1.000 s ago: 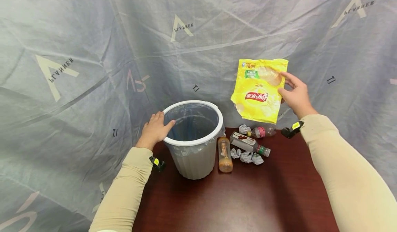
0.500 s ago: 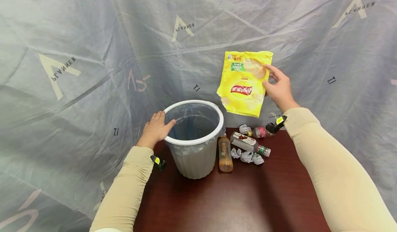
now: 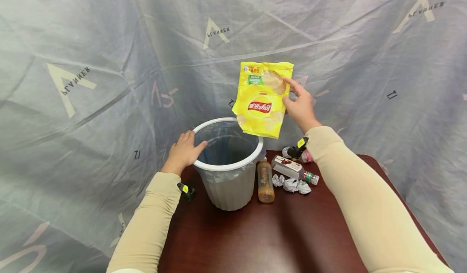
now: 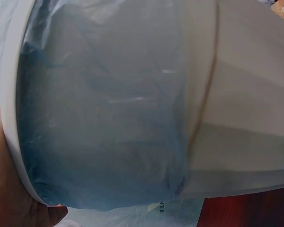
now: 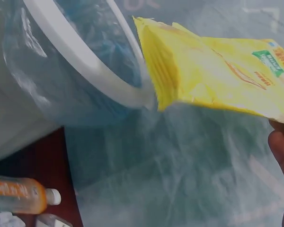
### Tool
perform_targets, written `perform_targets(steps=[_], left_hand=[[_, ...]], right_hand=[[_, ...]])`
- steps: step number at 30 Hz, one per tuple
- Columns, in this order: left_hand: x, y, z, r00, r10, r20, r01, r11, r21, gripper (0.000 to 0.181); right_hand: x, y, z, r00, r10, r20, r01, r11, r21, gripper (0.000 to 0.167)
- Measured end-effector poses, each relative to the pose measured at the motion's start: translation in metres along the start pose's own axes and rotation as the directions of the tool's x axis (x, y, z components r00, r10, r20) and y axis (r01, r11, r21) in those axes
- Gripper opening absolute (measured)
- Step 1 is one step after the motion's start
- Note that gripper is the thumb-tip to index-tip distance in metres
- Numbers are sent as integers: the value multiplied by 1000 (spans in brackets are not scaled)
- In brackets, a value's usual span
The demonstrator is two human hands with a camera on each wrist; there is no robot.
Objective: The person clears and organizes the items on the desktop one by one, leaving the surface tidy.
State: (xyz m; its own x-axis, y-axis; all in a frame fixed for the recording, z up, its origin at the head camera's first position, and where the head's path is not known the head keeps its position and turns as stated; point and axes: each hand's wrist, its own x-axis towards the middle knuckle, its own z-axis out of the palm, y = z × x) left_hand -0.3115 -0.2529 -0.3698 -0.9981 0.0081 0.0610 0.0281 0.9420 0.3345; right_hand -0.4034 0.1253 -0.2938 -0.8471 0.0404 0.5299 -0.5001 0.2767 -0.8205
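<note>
A grey bin with a white rim [image 3: 227, 167] and a clear liner stands upright on the table. My left hand [image 3: 183, 152] rests at the rim's left side, and in the left wrist view its fingers [image 4: 19, 203] lie around the outside of the white rim [image 4: 10, 94]. My right hand [image 3: 302, 106] pinches the right edge of a yellow chip bag [image 3: 260, 99], which hangs above the back right part of the bin opening. In the right wrist view, the bag [image 5: 217, 75] is beside the rim [image 5: 85, 61], with fingers [image 5: 283, 151] at its edge.
An orange-tinted bottle [image 3: 265, 182] lies right of the bin. Beyond it are a clear bottle [image 3: 288, 167], crumpled papers [image 3: 290, 184] and another bottle [image 3: 306, 156] partly hidden by the right wrist camera. Grey cloth [image 3: 109, 62] hangs behind the dark red table [image 3: 233, 240].
My right hand has carried the yellow bag leftward, from beyond the bin's right side to above its opening. The left hand and the bin have stayed in place.
</note>
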Motion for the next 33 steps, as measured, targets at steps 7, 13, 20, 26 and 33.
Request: perform_targets(steps=[7,13,20,26,33], left_hand=[[3,-1,2,1000,-5,1,5,1000,2,89],[3,-1,1,1000,-3,5,2,1000,8,90],[3,0,1,1000,3,-3,-3,1000,5,89],[1,2,0,1000,-5,6,5,1000,-3,91],[2,0,0,1000,-7,4,7,1000,2,92]], right_hand=[[-8,0,31,997,-67,-23,65,994,-83,62],[-17,5,50,990,-129,-58,120,982,-145,61],[-26,13,64,985,-155,-71,141,975,-169,61],[-35,23,73,978,-199,-56,185,963,-196,60],[-46,31,75,981,-191,3,188,959,-214,58]])
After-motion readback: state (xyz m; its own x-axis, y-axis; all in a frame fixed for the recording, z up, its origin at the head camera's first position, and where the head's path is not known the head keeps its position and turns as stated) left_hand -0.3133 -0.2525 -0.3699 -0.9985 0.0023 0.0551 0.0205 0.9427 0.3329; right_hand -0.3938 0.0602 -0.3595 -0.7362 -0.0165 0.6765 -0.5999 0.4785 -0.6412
